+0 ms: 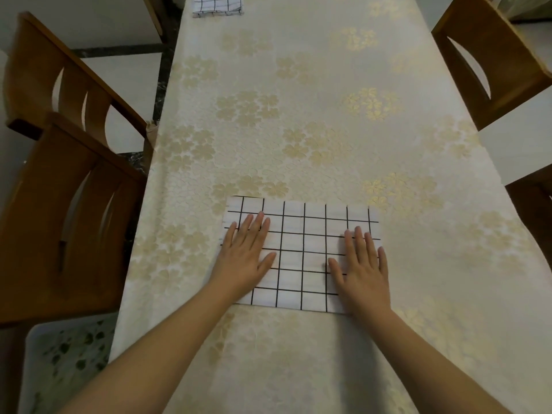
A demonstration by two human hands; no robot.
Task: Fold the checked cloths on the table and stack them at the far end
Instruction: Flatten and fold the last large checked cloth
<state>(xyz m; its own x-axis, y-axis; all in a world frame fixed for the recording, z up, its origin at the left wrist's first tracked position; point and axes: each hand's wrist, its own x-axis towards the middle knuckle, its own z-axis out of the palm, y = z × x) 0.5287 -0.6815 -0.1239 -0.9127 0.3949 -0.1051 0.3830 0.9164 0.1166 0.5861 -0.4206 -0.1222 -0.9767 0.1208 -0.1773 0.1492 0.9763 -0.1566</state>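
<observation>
left hand (pixel 244 254), right hand (pixel 362 268), flat on checked cloth (pixel 301 234)

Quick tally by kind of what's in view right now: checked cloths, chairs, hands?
Checked cloths: 2, one under both hands, one folded at the far end
Wooden chairs: 4, two at left, two at right
Hands: 2, left hand, right hand
Total: 8

Checked cloth (pixel 301 255): matt woven fabric, smooth. Desk covering (pixel 298 115): cream cloth, embossed flowers with a faint gold sheen. Chairs (pixel 68 204): brown wood, satin finish. Floor (pixel 119 31): pale glossy tile.
</observation>
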